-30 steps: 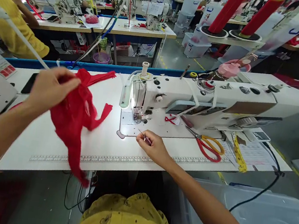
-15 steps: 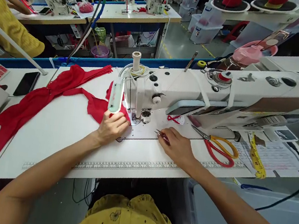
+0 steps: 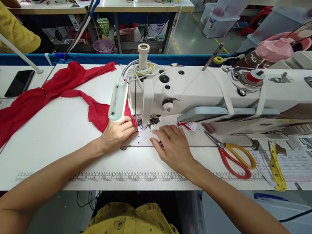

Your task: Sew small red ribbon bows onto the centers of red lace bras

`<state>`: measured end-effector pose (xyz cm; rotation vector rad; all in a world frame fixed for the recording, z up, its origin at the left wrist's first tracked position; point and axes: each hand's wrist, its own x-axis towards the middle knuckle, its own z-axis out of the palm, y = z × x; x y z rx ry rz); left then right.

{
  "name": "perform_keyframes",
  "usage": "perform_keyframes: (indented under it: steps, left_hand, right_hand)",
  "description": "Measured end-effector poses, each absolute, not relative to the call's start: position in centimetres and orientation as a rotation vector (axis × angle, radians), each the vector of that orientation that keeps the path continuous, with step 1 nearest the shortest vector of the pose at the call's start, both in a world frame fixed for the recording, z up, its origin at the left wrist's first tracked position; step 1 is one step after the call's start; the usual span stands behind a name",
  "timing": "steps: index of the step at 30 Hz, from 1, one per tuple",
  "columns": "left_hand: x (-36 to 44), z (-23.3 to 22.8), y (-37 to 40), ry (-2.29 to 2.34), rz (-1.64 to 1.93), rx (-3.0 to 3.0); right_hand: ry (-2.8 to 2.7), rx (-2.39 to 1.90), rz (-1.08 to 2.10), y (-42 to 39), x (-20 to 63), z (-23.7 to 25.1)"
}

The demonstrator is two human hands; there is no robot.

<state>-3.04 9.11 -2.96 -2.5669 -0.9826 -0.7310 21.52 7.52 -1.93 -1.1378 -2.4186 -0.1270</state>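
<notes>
Two hands are working at the needle of the white sewing machine (image 3: pixel 153 93) as I'm watching remotely. My left hand (image 3: pixel 117 133) is lying flat, its grip spread, pressing the end of the red fabric (image 3: pixel 61 88) against the bench (image 3: pixel 63 135) just beside the presser foot. My right hand (image 3: pixel 173 146) is resting palm down right of the needle; I cannot tell whether its grip is pinching anything. Red-and-yellow scissors (image 3: pixel 234 159) are lying further right.

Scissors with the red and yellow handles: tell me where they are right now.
The scissors lie flat on the white table, right of the right hand and just in front of the sewing machine, with the yellow tape measure further right.
</notes>
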Motion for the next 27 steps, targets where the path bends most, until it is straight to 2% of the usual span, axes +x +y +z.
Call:
perform_keyframes:
  steps: [6, 10, 15, 22, 27]
  left_hand:
    - [-2.5, -2.2, 7.5, -1.054, -0.550, -2.578]
    - [-2.4, -2.0, 5.9, -1.099, -0.437, -2.553]
    - [-2.5, -2.0, 5.2, -1.114, -0.462, -2.573]
    - [-3.9, -1.9, 6.0, -1.031, -0.463, -2.611]
    - [-4.3, -2.2, 6.8, -0.868, -0.454, -2.645]
  right_hand:
    - [-2.412, -1.046, -0.052, 9.2, 19.0, -2.9]
    - [-2.442, -1.030, 0.156, 9.3, 18.3, -3.5]
    - [-2.462, -1.015, 0.363, 9.0, 18.0, -3.8]
    - [-2.602, -0.928, -0.029, 8.0, 17.8, -4.0]
    - [-2.605, -0.899, -0.151, 7.7, 17.9, -4.0]
